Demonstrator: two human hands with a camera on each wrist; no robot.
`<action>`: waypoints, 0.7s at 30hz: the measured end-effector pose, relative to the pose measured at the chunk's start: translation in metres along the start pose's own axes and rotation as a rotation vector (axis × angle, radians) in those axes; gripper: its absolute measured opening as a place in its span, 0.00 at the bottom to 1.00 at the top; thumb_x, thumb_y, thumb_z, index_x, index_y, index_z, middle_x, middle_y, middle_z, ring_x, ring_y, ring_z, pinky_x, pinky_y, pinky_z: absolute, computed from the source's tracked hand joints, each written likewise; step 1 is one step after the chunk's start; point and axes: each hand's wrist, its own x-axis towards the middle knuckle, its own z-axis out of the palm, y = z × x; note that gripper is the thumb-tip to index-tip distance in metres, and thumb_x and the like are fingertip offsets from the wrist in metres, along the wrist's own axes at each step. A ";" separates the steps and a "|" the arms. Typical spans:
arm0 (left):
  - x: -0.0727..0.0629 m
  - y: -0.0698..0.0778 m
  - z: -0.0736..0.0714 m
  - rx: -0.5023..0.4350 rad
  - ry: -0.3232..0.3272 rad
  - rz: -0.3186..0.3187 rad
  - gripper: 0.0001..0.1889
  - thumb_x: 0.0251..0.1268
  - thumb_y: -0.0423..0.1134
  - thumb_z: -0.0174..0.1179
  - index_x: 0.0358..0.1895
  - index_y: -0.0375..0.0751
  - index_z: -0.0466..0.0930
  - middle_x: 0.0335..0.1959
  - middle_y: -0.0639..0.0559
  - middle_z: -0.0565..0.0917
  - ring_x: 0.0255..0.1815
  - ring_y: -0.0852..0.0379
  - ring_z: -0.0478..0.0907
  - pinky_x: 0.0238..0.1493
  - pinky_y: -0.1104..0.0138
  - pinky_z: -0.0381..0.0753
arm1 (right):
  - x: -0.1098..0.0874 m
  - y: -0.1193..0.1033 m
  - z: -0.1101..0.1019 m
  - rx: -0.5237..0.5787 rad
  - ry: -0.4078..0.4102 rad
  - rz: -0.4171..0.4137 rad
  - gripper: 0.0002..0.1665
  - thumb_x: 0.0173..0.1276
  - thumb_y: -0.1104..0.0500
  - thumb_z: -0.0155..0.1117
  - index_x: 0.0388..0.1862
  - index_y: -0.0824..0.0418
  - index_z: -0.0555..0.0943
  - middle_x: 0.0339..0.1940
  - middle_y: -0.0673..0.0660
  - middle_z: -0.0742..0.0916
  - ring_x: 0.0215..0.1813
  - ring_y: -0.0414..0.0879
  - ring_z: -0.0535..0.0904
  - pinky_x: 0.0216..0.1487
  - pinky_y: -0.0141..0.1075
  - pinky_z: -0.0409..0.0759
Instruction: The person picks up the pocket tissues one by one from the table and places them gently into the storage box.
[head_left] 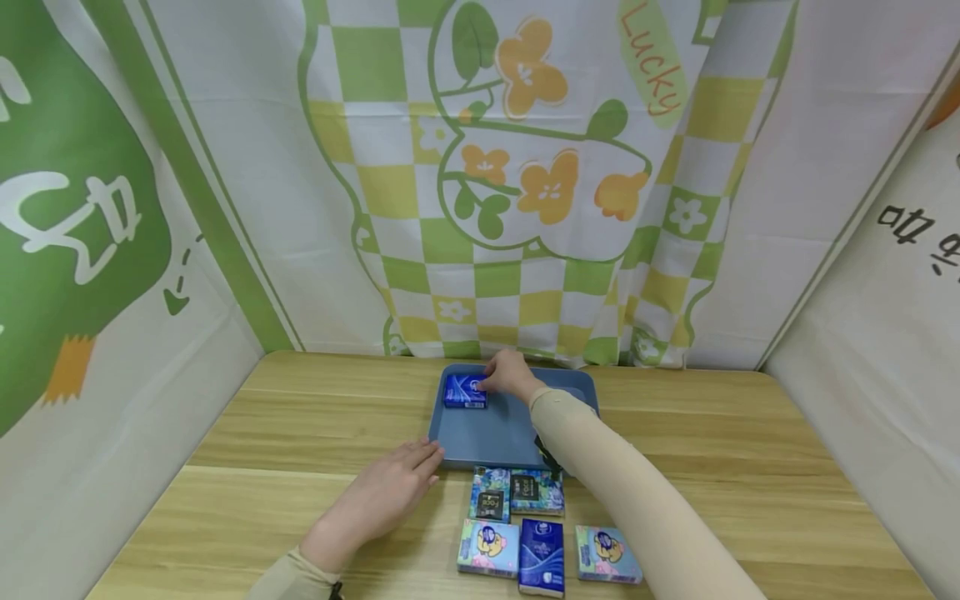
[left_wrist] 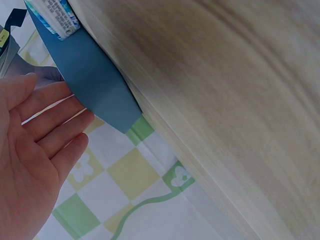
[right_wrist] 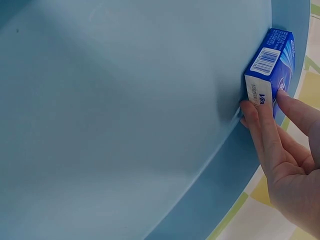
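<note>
A blue tray (head_left: pixel 487 429) lies on the wooden table. In its far left corner rests a dark-blue tissue pack (head_left: pixel 461 390), which my right hand (head_left: pixel 512 373) pinches at its right end. The right wrist view shows the thumb on the printed face of the tissue pack (right_wrist: pixel 270 65) and fingers against its white end. Palm down, my left hand (head_left: pixel 397 479) lies with extended fingers at the tray's near left corner. In the left wrist view, the left hand's fingers (left_wrist: pixel 55 110) reach the tray wall (left_wrist: pixel 95 80) and hold nothing.
Before the tray lie two colourful floral packs (head_left: pixel 491 493), a second dark-blue pack (head_left: pixel 542 557), and two light-blue cartoon packs (head_left: pixel 489 547) (head_left: pixel 607 553). My right forearm crosses the tray's right side and partly hides it. A checkered curtain (head_left: pixel 525 292) hangs behind the table.
</note>
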 end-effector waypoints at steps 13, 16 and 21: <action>-0.001 0.000 -0.001 0.007 0.002 0.002 0.19 0.69 0.41 0.54 0.58 0.33 0.76 0.58 0.39 0.78 0.61 0.44 0.75 0.64 0.53 0.74 | -0.001 0.001 0.001 0.038 -0.006 0.018 0.19 0.55 0.57 0.74 0.43 0.67 0.85 0.43 0.61 0.88 0.46 0.51 0.84 0.50 0.41 0.84; -0.001 0.000 -0.001 0.004 0.002 -0.001 0.19 0.69 0.41 0.54 0.58 0.33 0.76 0.58 0.39 0.78 0.61 0.44 0.75 0.64 0.53 0.74 | -0.001 0.001 0.000 0.048 -0.008 0.024 0.20 0.54 0.58 0.75 0.44 0.67 0.85 0.42 0.61 0.88 0.45 0.50 0.85 0.50 0.40 0.84; -0.001 0.000 -0.001 -0.006 -0.005 -0.007 0.20 0.69 0.41 0.54 0.58 0.33 0.75 0.59 0.39 0.78 0.61 0.44 0.75 0.64 0.53 0.74 | -0.001 0.000 -0.003 0.036 -0.011 0.024 0.19 0.54 0.57 0.74 0.43 0.67 0.85 0.42 0.60 0.89 0.46 0.50 0.84 0.50 0.40 0.84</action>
